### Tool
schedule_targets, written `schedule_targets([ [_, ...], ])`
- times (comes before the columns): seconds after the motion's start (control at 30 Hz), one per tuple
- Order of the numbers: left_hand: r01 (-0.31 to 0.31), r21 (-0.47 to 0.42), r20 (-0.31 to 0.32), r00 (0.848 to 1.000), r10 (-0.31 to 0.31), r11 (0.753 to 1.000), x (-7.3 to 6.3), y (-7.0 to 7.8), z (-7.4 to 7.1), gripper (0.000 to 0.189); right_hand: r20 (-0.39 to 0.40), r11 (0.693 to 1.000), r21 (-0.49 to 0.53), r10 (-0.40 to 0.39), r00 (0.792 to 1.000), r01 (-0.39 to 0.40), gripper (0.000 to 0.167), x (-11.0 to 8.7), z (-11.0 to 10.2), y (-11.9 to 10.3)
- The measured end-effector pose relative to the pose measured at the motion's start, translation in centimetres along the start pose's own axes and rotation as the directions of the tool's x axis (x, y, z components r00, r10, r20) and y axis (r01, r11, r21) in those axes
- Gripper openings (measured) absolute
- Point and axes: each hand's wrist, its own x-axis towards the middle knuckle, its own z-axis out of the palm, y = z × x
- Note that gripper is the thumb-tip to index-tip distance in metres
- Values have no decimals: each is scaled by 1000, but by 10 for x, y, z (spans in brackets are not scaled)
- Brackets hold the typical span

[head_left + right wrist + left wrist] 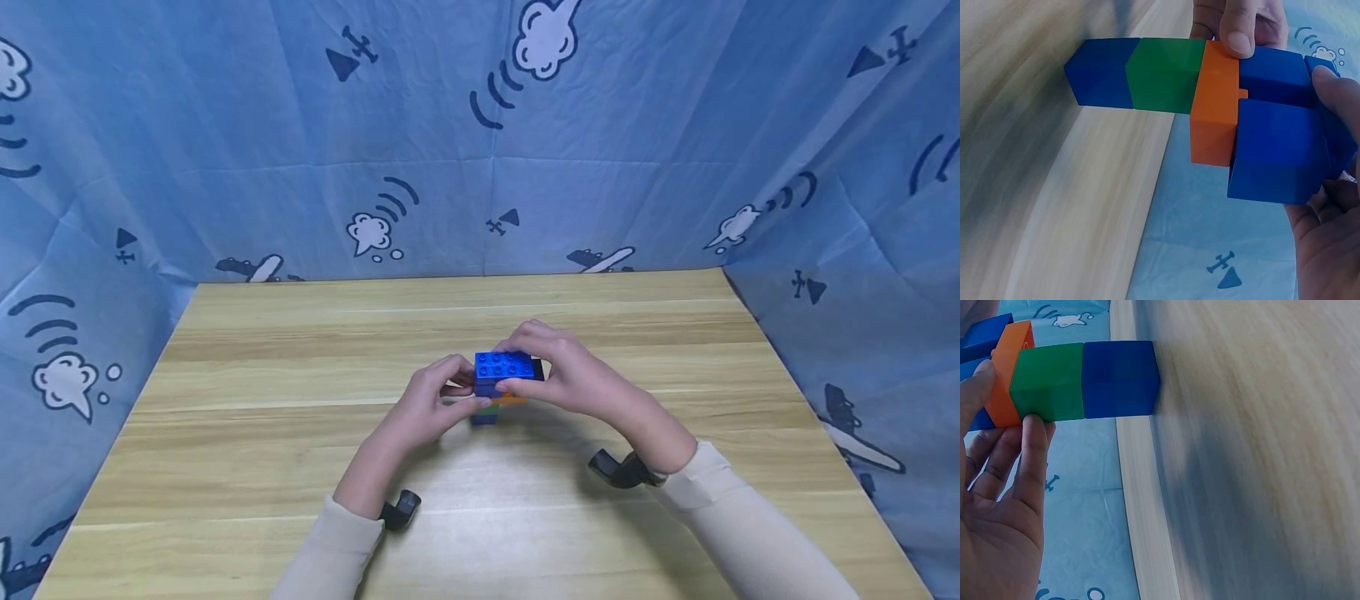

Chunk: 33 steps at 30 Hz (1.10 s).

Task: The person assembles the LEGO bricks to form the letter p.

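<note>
A stack of toy building bricks stands upright on the table. At its base is a blue brick [1119,380], then a green brick [1047,381], then a longer orange brick [1215,106] lying across. Two blue bricks sit side by side on the orange one, a near one [1282,153] and another [1274,74], with a narrow gap between them. Over both lies a studded blue brick [504,365]. My left hand [423,408] pinches the stack around the orange brick, thumb on one side, fingers opposite. My right hand [573,375] grips the top blue brick between thumb and fingers.
The wooden table [247,467] reaches back to a blue patterned curtain [435,108], which also hangs along both sides. Dark wrist-worn devices, one on the left wrist [401,510] and one on the right wrist [622,469], stick out over the table.
</note>
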Motion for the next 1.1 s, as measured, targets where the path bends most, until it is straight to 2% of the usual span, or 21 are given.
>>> schedule_targets([
  [1.1,17,24,12,1000,-17,1000,1,-1,0,23,-2,999,37,-2,1000,2,32,0,3,6],
])
